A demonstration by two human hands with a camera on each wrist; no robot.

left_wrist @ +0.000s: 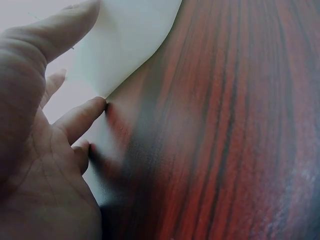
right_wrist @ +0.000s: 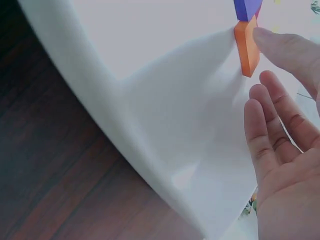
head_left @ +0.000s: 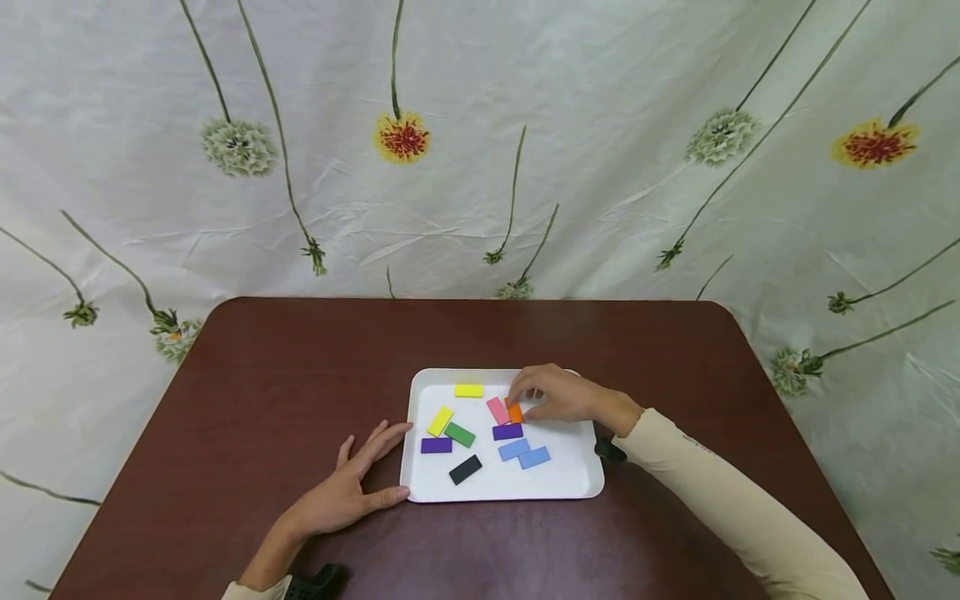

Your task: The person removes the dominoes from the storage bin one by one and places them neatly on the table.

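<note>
My right hand (head_left: 558,393) reaches over the white tray (head_left: 577,483) and pinches an orange block (head_left: 515,412) between thumb and index finger. In the right wrist view the thumb lies against the side of the orange block (right_wrist: 245,50), while the other fingers are apart from it. Right beside that block lie a pink block (head_left: 497,411) and a purple block (head_left: 507,432). My left hand (head_left: 341,496) is spread at the tray's left side, thumb and a fingertip at its rim. In the left wrist view, fingers of the left hand (left_wrist: 45,145) meet the tray edge (left_wrist: 145,60).
Also on the tray are two yellow blocks (head_left: 468,391), a green block (head_left: 460,434), another purple block (head_left: 437,446), a black block (head_left: 466,470) and two light blue blocks (head_left: 535,457). The tray stands on a dark reddish-brown table (head_left: 315,358), with a flower-printed cloth (head_left: 600,100) behind.
</note>
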